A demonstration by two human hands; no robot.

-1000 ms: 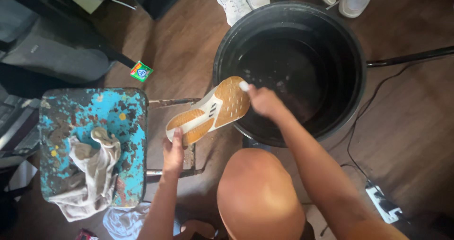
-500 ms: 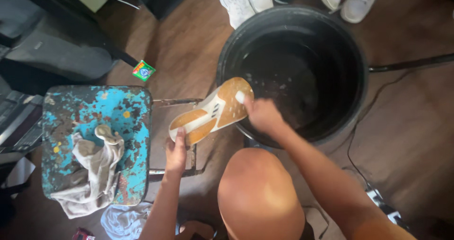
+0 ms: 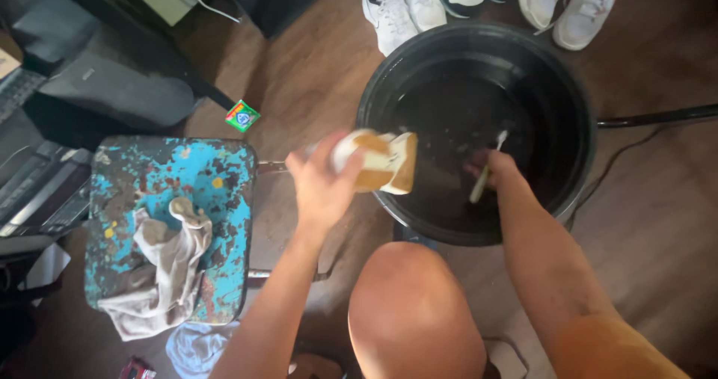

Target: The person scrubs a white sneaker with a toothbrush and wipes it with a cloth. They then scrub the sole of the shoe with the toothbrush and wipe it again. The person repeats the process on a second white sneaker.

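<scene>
- Black tub [image 3: 576, 117] held dark water; right hand [image 3: 493, 168] gripped a toothbrush [image 3: 488, 167] inside.
- Left hand [image 3: 321, 185] clasped a shoe [image 3: 378, 161] at its rim.
- Small green packet [image 3: 242, 116] lay left of the tub.

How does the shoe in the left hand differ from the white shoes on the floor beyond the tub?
The held shoe is lifted at the black tub's rim, gripped by the left hand; the white shoes rest on the wooden floor. The held shoe shows a tan sole; the floor shoes show laced white uppers. The held one is single; the others lie in a row. All are sports shoes.
</scene>
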